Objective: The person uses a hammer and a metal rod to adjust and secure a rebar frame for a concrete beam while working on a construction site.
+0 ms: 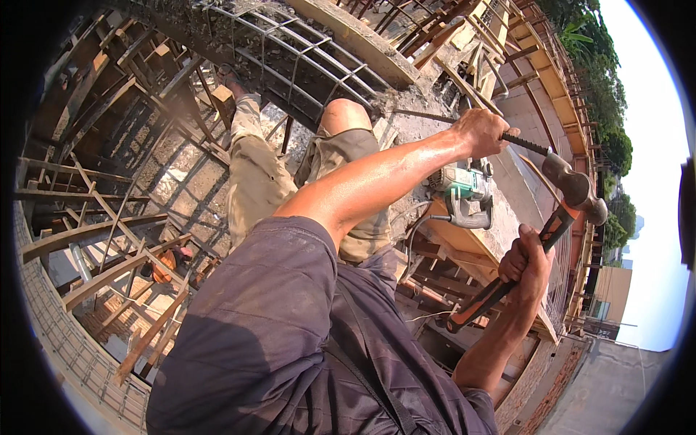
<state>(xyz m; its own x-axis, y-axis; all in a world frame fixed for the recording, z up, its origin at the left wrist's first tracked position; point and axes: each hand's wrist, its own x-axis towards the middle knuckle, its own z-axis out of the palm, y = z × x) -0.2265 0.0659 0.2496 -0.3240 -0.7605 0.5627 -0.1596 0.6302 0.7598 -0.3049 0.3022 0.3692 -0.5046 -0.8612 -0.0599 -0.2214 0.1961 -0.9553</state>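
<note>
My left hand point(482, 133) is closed around a ribbed steel bar point(428, 115), with my arm stretched across to the right. The bar's far tip reaches the rough concrete beside the rebar cage point(290, 54). My right hand point(528, 262) grips a hammer point(576, 190) by its black and orange handle. The steel hammer head is at the bar's near end; I cannot tell whether the two touch. Just below my left forearm, a teal and grey power tool point(464, 183) lies on the concrete, its dark cord trailing down.
My knee point(344, 116) is bent close to the rebar cage. Timber props and beams point(101, 243) crowd a deep drop at left. Down there something orange point(168, 264) shows, perhaps a person. Wooden formwork point(464, 250) edges the concrete, and boards and bars point(478, 72) lie beyond.
</note>
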